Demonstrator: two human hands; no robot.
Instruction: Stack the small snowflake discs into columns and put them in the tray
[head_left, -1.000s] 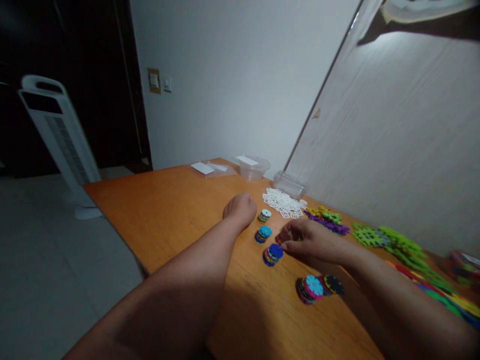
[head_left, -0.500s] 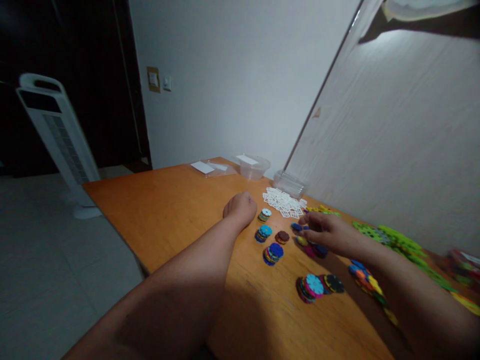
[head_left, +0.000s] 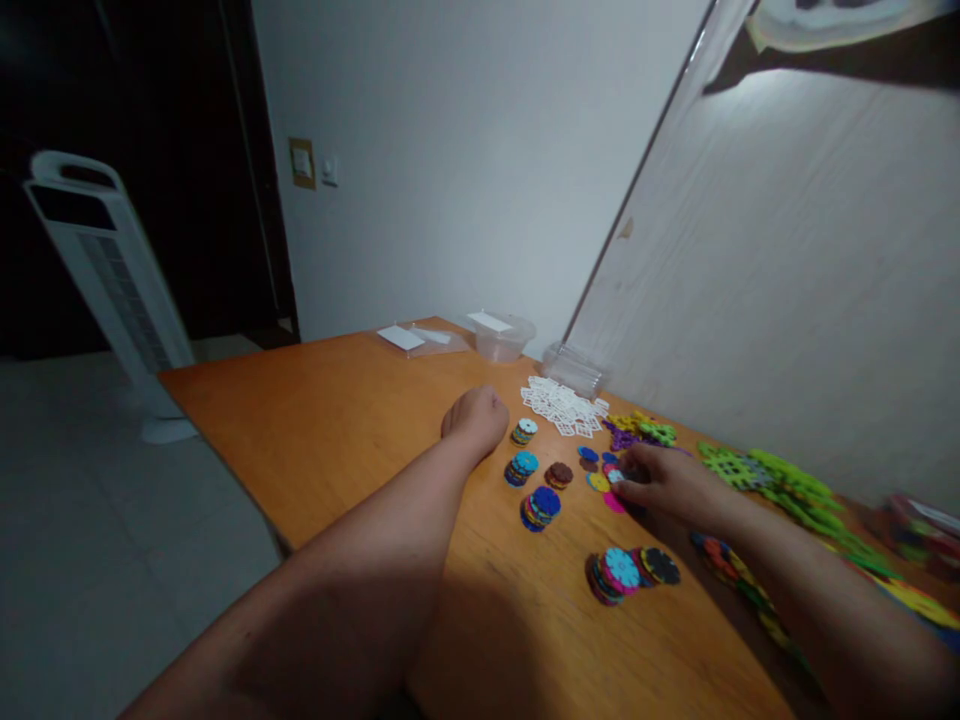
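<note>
My left hand [head_left: 475,416] rests on the table as a fist; whether anything is inside it is hidden. Just right of it stands a small stack of notched discs with a white top [head_left: 526,430]. Nearer stand stacks topped light blue [head_left: 521,467], brown [head_left: 559,475] and dark blue [head_left: 541,507]. My right hand [head_left: 651,478] is low over loose discs, its thumb and forefinger apart and curved around them. A pale blue disc [head_left: 616,477] lies by its fingertips, with a yellow disc [head_left: 598,482] and a pink disc [head_left: 613,502] close by.
Two adjoining stacks, light-blue-topped [head_left: 619,568] and black-topped [head_left: 660,566], stand nearer me. White lattice pieces [head_left: 562,405] lie farther back before a clear tub [head_left: 502,340] and plastic bags [head_left: 420,340]. Green pieces [head_left: 795,485] line the wall side. A tower fan [head_left: 112,290] stands left.
My right hand has shifted slightly right and lower, uncovering more of the loose discs. My left fist stays put on the table. The view has turned slightly.
</note>
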